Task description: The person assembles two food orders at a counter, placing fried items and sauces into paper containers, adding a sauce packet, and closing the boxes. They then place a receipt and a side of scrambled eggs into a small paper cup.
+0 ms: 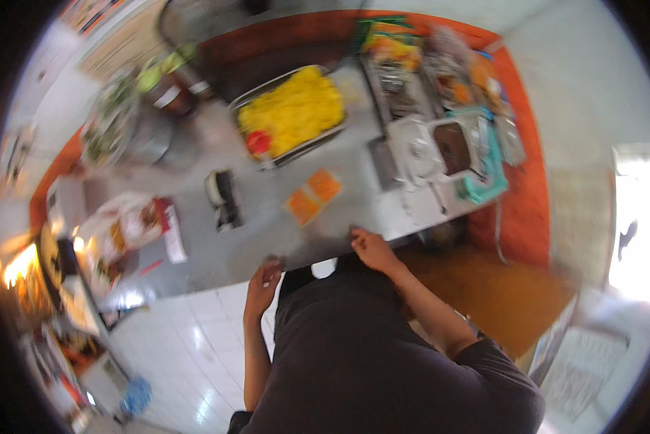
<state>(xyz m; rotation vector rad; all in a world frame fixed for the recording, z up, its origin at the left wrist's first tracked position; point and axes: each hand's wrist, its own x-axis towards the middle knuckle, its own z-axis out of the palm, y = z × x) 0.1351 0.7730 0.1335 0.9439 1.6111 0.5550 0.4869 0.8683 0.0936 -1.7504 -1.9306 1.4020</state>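
Head view: both hands at grey bench [267, 239] near edge. Left hand [261, 286] fingers curled, empty; right hand [372, 249] flat, fingers together, nr orange packets [313, 195].

Motion blur smears the whole view. The left hand [262, 288] and right hand [372, 249] rest at the counter edge [318, 249], fingers indistinct (curled or flat, impossible to say). Beyond the right hand, the brown contents of a white container [452, 147] are unreadable. Far left of the left hand, cluttered packets [126, 228] dissolve into glare.
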